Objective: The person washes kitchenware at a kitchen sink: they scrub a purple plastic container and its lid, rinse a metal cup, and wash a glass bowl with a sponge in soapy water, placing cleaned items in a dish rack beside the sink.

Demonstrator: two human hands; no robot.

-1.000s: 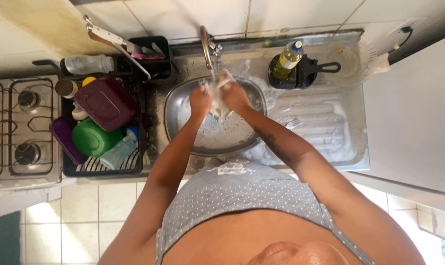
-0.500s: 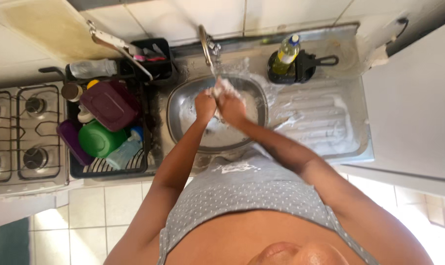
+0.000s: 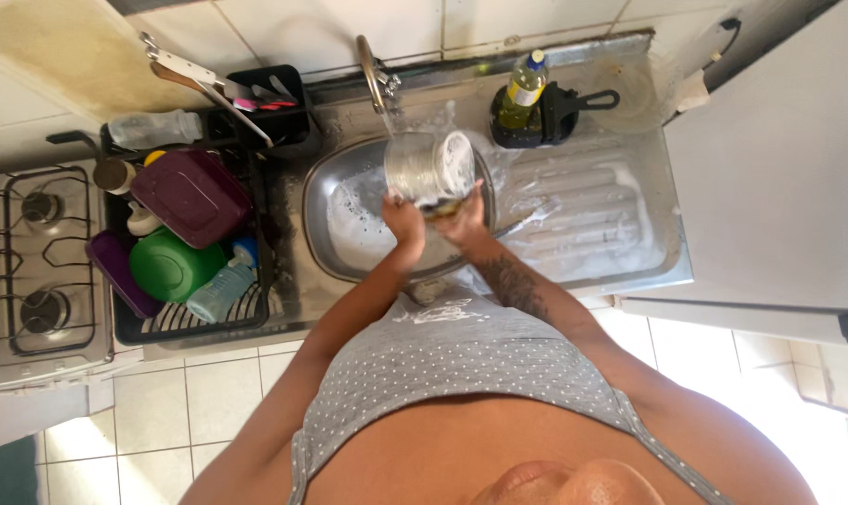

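I hold one metal pot (image 3: 431,168) over the sink (image 3: 323,238). My left hand (image 3: 403,220) and right hand (image 3: 462,223) are both clamped on its lower side, fingers curled tight. To rinse it well, I judge it should stay tilted under the one tap (image 3: 372,75) just beyond my fingers. Left of my fingers sits one dish rack (image 3: 186,318); farther right, one oil bottle (image 3: 521,90).

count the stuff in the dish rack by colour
purple: 2, a square purple plastic lid and a purple container
green: 1, a round green plastic bowl
clear: 2, plastic bottles
total: 5, excluding small blurred items
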